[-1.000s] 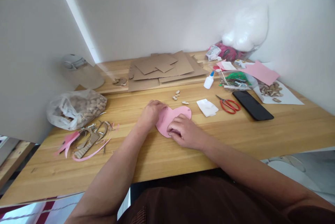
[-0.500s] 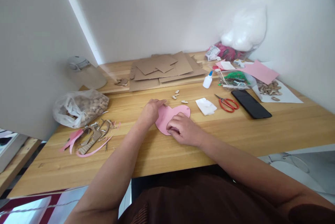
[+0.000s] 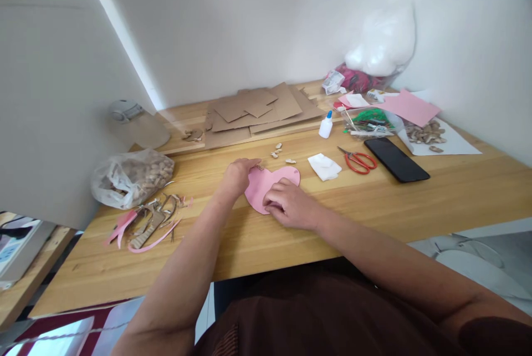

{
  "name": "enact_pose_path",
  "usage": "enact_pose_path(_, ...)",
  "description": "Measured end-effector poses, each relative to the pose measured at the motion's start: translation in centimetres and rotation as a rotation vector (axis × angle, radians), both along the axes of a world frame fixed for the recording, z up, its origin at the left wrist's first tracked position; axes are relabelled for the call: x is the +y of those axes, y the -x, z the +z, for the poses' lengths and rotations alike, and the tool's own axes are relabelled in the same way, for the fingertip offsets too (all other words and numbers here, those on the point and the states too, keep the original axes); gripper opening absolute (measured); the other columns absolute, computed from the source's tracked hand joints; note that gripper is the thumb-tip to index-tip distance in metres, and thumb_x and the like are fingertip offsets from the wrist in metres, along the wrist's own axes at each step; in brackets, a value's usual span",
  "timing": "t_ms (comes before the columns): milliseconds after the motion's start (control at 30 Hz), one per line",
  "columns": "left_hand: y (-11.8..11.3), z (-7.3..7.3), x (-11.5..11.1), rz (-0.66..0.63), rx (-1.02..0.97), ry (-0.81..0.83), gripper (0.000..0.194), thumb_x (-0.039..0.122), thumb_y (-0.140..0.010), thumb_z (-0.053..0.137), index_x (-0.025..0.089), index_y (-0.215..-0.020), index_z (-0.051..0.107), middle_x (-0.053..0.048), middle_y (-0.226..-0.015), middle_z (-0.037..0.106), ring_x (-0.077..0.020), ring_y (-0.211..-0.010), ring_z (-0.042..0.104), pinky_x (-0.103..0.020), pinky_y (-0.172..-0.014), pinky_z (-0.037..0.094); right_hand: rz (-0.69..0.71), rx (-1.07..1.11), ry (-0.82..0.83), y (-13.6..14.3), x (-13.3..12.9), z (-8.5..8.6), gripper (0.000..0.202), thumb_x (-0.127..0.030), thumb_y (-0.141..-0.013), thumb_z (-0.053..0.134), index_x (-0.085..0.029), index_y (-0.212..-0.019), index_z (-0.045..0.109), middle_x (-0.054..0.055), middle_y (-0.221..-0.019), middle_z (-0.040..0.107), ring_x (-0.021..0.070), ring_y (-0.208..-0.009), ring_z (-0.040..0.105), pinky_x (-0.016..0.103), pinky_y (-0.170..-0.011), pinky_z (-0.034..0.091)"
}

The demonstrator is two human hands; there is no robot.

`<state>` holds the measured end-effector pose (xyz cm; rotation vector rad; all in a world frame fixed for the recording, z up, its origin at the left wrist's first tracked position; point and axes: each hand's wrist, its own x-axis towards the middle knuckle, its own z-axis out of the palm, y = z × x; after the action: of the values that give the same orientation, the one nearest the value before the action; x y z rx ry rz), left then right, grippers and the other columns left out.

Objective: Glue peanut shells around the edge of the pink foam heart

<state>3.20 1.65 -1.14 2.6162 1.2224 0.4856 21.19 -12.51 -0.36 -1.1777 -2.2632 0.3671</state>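
A pink heart-shaped paper point(image 3: 256, 188) lies on the wooden table in front of me, one small dark mark near its right lobe. My left hand point(image 3: 238, 177) is closed at its upper left edge, with the fingers bent over the top. A small brown bit shows by those fingertips. Across the lower right edge of the heart rests my right hand point(image 3: 291, 205), its fingers curled and thumb close to the index finger. Whatever is under its fingertips is hidden. Several peanut shells point(image 3: 276, 151) lie just beyond the heart.
Right of the heart are a folded white tissue point(image 3: 325, 167), red-handled scissors point(image 3: 359, 162), a black phone point(image 3: 396, 160) and a glue bottle point(image 3: 326, 126). Cardboard sheets point(image 3: 266, 109) lie at the back. Leftward are a bag of peanuts point(image 3: 133, 177) and paper and cardboard scraps point(image 3: 152, 225).
The camera view has shifted slightly, so the table items appear a little displaced. Both hands keep nearly the same place and pose on the paper heart.
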Motion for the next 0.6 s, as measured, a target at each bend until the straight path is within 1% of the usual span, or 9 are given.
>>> enact_pose_path(167,-0.02,0.24,-0.15,0.020,0.000,0.010,0.053,0.002,-0.088,0.047,0.024,-0.131,0.071,-0.007,-0.110,0.077,-0.0218,-0.102,0.070,-0.032,-0.091,0.055,0.006,-0.001,0.018,0.03,-0.03,0.22,0.012,-0.010,-0.086,0.061,-0.019,-0.084,0.068,0.004,-0.082,0.068,0.0193,-0.083,0.056,0.036,-0.086,0.038)
enact_pose_path(300,0.04,0.46,-0.50,0.007,-0.029,0.005,0.055,0.000,-0.086,0.046,0.022,-0.129,0.072,-0.007,-0.111,0.078,-0.0219,-0.103,0.069,-0.032,-0.092,0.055,0.001,0.000,0.020,0.02,-0.16,0.37,0.011,-0.011,-0.087,0.061,-0.019,-0.083,0.068,0.005,-0.084,0.069,0.0196,-0.084,0.056,0.036,-0.086,0.039)
enact_pose_path(400,0.18,0.34,-0.63,0.011,-0.058,0.011,0.055,0.001,-0.086,0.046,0.023,-0.128,0.073,-0.007,-0.111,0.078,-0.0215,-0.103,0.069,-0.033,-0.093,0.055,0.006,0.054,0.002,-0.09,-0.24,0.36,0.013,-0.011,-0.089,0.059,-0.020,-0.083,0.066,0.004,-0.083,0.068,0.0192,-0.084,0.056,0.035,-0.086,0.040)
enact_pose_path(500,0.33,0.04,-0.54,0.012,-0.114,0.050,0.054,0.001,-0.086,0.047,0.023,-0.128,0.073,-0.007,-0.116,0.078,-0.0220,-0.109,0.069,-0.034,-0.097,0.054,-0.053,0.148,-0.055,-0.33,-0.13,0.42,0.013,-0.013,-0.091,0.058,-0.021,-0.082,0.065,0.003,-0.081,0.067,0.0195,-0.084,0.055,0.035,-0.084,0.042)
enact_pose_path(600,0.45,-0.27,-0.36,0.011,-0.178,0.111,0.048,0.006,-0.090,0.049,0.021,-0.129,0.073,-0.008,-0.122,0.076,-0.0232,-0.113,0.069,-0.036,-0.101,0.054,-0.131,0.164,-0.128,-0.66,0.37,0.82,0.016,-0.017,-0.095,0.055,-0.021,-0.083,0.066,0.004,-0.081,0.068,0.0204,-0.084,0.056,0.037,-0.086,0.042)
